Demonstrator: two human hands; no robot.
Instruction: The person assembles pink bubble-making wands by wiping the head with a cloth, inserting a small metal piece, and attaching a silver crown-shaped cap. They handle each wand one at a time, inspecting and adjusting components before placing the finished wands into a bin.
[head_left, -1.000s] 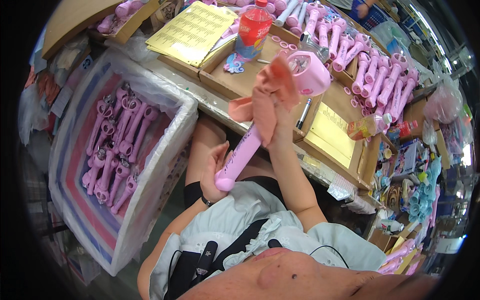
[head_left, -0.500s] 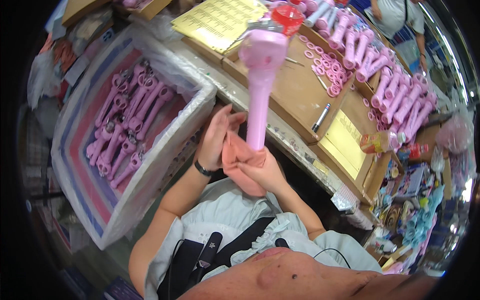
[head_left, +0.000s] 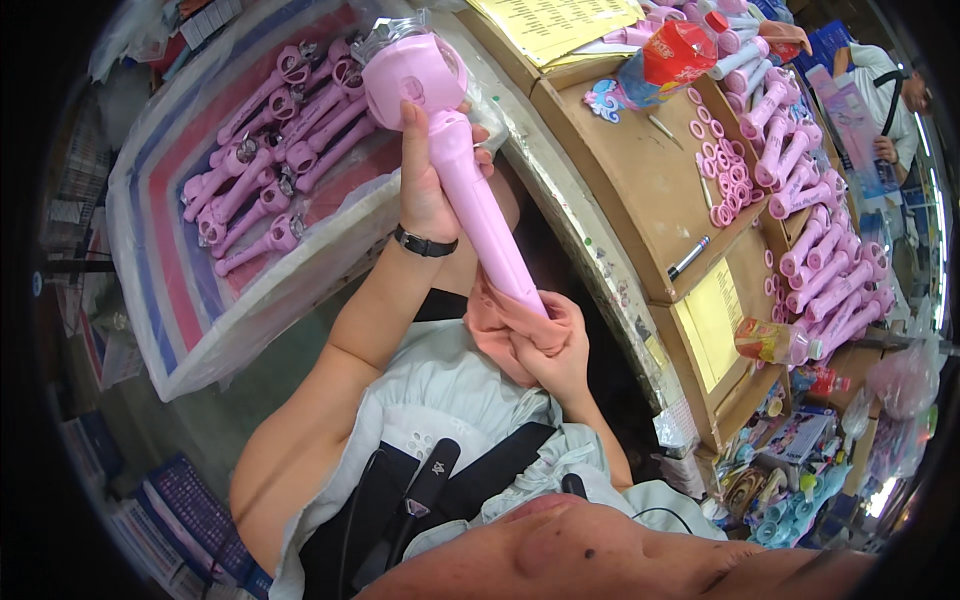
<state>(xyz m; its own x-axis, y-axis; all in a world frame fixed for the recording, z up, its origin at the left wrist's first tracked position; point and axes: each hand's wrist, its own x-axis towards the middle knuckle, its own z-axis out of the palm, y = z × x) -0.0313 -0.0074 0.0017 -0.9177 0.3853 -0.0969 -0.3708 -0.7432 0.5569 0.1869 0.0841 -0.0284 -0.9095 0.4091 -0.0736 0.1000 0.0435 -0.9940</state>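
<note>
A pink plastic toy wand (head_left: 470, 190) lies slanted between my hands, its rounded, hollow head with clear and silvery parts up at the left. My left hand (head_left: 428, 180), with a dark watch on the wrist, grips the wand's neck just under the head. Lower down, my right hand (head_left: 558, 350) is closed on a salmon-coloured cloth (head_left: 500, 325) wrapped around the end of the handle. The cloth hides that end. Several similar pink wands (head_left: 265, 170) lie heaped in a plastic-lined striped bin (head_left: 190, 345) to the left.
Along the right runs a workbench (head_left: 600, 270) with cardboard trays (head_left: 590, 150). On it are pink rings (head_left: 725, 165), a marker (head_left: 688, 257), yellow sheets (head_left: 708, 320), drink bottles (head_left: 670, 60) and rows of pink handles (head_left: 830, 265). Another person (head_left: 870, 85) stands at the far right.
My left hand has taken hold of the wand's neck. The wand has tilted, its head moving left toward the bin, while my right hand keeps the cloth around its lower end. The view has shifted.
</note>
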